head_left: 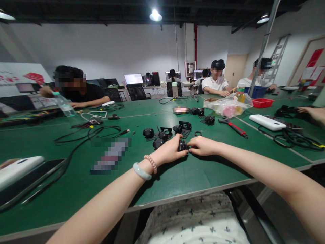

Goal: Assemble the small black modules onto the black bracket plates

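My left hand (173, 149), with a pale bangle and a beaded bracelet on its wrist, closes around a small black lens-like part (182, 145) just above the green table (198, 176). From the other side, my right hand (203, 145) brings bent fingertips up against that part; what they pinch, if anything, is hidden. Just beyond lie several similar black parts, among them a round one (148, 133) and another (158, 143) beside my left hand. Flat black brackets with a large hole (185, 126) stand among them. A thin black ring (198, 133) rests beyond my right hand.
A red-handled wrench (236, 128) and a white power bank (267, 122) lie to the right. Black cables (87, 135) and a blurred-out flat object (111, 156) are on the left. A plastic bag (230, 105) and red tray (262, 102) stand farther back. Other people sit around the table.
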Demonstrator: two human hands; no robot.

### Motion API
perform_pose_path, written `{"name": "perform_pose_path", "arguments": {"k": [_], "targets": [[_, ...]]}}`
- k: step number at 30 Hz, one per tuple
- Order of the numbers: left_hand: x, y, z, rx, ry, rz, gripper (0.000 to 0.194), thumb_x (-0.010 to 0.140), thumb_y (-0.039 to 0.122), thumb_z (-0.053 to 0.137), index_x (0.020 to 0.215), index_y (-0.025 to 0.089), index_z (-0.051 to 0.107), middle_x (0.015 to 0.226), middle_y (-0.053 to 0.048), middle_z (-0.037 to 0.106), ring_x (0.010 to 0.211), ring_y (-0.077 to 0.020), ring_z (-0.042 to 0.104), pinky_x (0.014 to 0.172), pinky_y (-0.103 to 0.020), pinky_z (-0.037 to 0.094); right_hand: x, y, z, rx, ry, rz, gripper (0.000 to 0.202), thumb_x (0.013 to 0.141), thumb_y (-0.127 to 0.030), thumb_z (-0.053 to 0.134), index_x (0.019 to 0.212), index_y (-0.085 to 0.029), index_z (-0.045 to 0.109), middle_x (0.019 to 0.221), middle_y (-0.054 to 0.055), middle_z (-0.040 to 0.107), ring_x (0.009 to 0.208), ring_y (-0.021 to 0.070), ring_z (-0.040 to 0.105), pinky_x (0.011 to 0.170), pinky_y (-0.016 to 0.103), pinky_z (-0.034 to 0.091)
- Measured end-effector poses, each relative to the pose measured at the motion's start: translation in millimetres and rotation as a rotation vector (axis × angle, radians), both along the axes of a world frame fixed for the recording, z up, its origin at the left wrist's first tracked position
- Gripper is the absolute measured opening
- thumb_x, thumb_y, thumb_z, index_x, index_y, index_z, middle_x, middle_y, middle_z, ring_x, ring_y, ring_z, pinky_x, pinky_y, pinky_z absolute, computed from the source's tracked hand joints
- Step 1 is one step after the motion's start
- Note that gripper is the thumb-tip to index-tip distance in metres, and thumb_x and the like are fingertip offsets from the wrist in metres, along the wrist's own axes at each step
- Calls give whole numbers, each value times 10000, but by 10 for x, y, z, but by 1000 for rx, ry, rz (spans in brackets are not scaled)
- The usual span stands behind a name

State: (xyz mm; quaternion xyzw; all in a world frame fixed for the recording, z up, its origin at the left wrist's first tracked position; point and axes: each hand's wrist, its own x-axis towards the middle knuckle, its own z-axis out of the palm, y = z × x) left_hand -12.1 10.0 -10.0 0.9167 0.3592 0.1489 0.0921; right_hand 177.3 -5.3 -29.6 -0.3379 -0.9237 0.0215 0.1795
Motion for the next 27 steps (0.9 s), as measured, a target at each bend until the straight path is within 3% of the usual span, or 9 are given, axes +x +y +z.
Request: {"name": "perform_pose_path", "arguments": {"k": [10, 27], "targets": [[1, -9, 14, -4, 3, -3, 550, 686, 451, 509, 1116, 157, 333, 970, -102, 546, 857, -247, 562, 707, -323, 434, -9, -16, 4, -8, 7, 30, 186, 785, -232, 478, 736, -101, 601, 671, 56, 556, 597, 102, 457, 567, 205, 324], [3, -39, 58, -28, -5, 6, 574, 663, 446, 535, 1116, 149, 346, 935, -98, 563, 855, -246, 566, 711, -321, 438, -12, 9, -11, -15, 48, 94, 124, 759, -145, 487, 707, -114, 595, 638, 35, 554, 580, 87, 458, 547, 181, 319]]}}
